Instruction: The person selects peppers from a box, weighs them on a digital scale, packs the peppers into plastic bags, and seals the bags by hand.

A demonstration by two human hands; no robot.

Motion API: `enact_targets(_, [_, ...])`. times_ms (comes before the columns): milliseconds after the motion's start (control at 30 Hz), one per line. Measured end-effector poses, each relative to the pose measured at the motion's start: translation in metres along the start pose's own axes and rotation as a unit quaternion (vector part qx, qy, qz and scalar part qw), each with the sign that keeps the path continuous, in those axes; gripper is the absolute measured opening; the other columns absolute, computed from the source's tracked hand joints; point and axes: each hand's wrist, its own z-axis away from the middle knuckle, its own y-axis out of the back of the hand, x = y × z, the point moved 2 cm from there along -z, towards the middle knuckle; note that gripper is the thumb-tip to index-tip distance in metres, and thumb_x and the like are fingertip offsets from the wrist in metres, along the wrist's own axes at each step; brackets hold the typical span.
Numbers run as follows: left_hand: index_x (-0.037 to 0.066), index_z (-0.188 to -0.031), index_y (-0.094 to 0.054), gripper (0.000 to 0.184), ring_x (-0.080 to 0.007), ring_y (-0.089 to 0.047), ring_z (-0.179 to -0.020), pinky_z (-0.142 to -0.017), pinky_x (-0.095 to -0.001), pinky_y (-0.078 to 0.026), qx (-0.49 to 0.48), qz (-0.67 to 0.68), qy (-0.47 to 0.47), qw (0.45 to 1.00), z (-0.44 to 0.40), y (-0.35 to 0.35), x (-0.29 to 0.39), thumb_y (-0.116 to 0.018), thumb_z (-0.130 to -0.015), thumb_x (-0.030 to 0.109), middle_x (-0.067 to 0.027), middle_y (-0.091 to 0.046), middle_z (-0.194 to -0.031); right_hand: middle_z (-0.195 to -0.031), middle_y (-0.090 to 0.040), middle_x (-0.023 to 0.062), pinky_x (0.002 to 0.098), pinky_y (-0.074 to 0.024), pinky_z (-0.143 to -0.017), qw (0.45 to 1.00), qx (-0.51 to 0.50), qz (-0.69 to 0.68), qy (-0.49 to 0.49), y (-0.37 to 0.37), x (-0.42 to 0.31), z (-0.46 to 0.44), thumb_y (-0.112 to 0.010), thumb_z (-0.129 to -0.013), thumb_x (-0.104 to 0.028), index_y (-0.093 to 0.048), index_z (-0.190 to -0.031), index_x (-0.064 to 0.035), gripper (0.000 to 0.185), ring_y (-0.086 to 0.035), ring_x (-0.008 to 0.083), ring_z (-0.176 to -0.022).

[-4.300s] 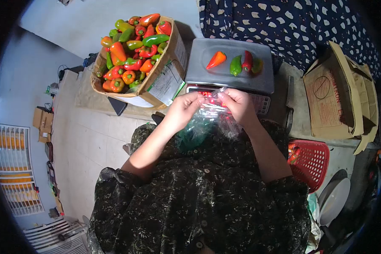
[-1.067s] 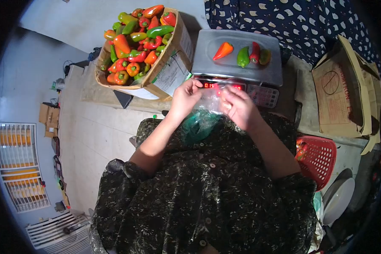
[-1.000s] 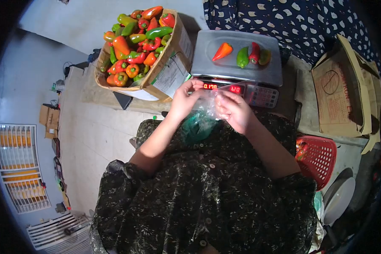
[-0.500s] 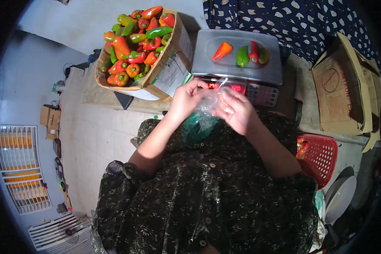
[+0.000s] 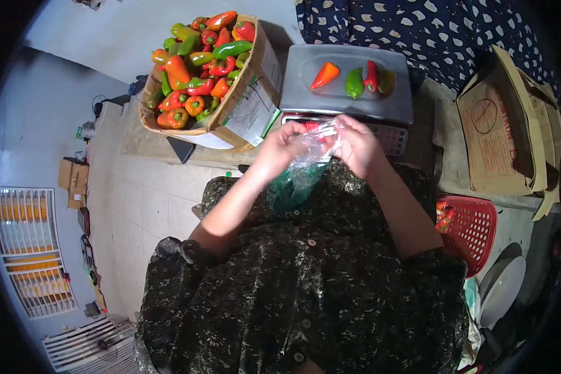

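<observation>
A thin clear plastic bag (image 5: 318, 144) with a green lower part (image 5: 293, 190) hangs in front of my body. My left hand (image 5: 282, 149) pinches one side of its upper part, and my right hand (image 5: 359, 148) grips the other side near the mouth. Just beyond my hands sits a metal-topped weighing scale (image 5: 330, 55), its red display partly covered by the bag and fingers. Lying on its plate are an orange pepper (image 5: 326, 75), a green pepper (image 5: 354, 83), a red pepper (image 5: 371, 76) and a dark green pepper (image 5: 386, 81).
Left of the scale stands an open cardboard box (image 5: 260, 103) heaped with red, orange and green peppers. A dark flat object (image 5: 181, 149) lies beside it. On the right are another cardboard box (image 5: 489, 134), a red plastic basket (image 5: 480, 234) with some peppers inside, and a pale round dish (image 5: 503, 293).
My right hand has risen slightly and shifted right, drawing the bag's upper part wider between both hands. My left hand has barely moved. The peppers on the scale stay put.
</observation>
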Motion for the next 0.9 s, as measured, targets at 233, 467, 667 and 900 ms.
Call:
enact_targets(233, [0.002, -0.108, -0.053, 0.021, -0.0138, -0.062, -0.080, -0.073, -0.0248, -0.051, 0.050, 0.231, 0.026, 0.971, -0.027, 0.008, 0.008, -0.045, -0.089, 0.004, -0.0049, -0.061, -0.095, -0.083, -0.058, 0.0004, 0.0247, -0.0458, -0.073, 0.928, -0.150, 0.326, 0.097, -0.015, 0.012, 0.000, -0.063, -0.083, -0.003, -0.052, -0.101, -0.0028, 0.021, -0.055, 0.0079, -0.082])
enact_targets(467, [0.009, -0.107, -0.047, 0.019, -0.0104, -0.061, -0.077, -0.064, -0.0243, -0.054, -0.038, 0.316, 0.052, 0.946, -0.063, 0.001, 0.080, -0.051, -0.089, 0.006, -0.0024, -0.060, -0.091, -0.086, -0.062, 0.0022, 0.0246, -0.0457, -0.062, 0.924, 0.053, 0.337, 0.175, 0.035, -0.064, -0.065, -0.054, -0.090, -0.014, -0.059, -0.099, -0.0002, 0.017, -0.057, 0.0097, -0.074])
enact_targets(667, [0.006, -0.086, -0.066, 0.013, -0.0120, -0.056, -0.071, -0.064, -0.0248, -0.044, -0.057, -0.385, -0.139, 0.911, -0.104, -0.004, 0.080, -0.057, -0.080, -0.001, -0.0026, -0.059, -0.079, -0.087, -0.061, 0.0056, 0.0255, -0.0473, -0.074, 0.989, 0.050, -0.034, 0.137, 0.043, -0.063, -0.065, -0.046, -0.096, -0.019, -0.055, -0.110, 0.0017, 0.027, -0.058, 0.0125, -0.074])
enact_targets(900, [0.016, -0.119, -0.054, 0.050, -0.0321, -0.061, -0.082, -0.069, -0.0385, -0.050, 0.087, -0.514, -0.164, 0.838, -0.141, -0.018, 0.061, -0.069, -0.071, 0.014, -0.0121, -0.056, -0.097, -0.084, -0.055, 0.0030, 0.0271, -0.0464, -0.065, 0.953, 0.019, 0.133, 0.271, 0.015, -0.083, -0.040, -0.055, -0.081, 0.008, -0.043, -0.115, -0.0064, 0.039, -0.053, 0.0111, -0.070])
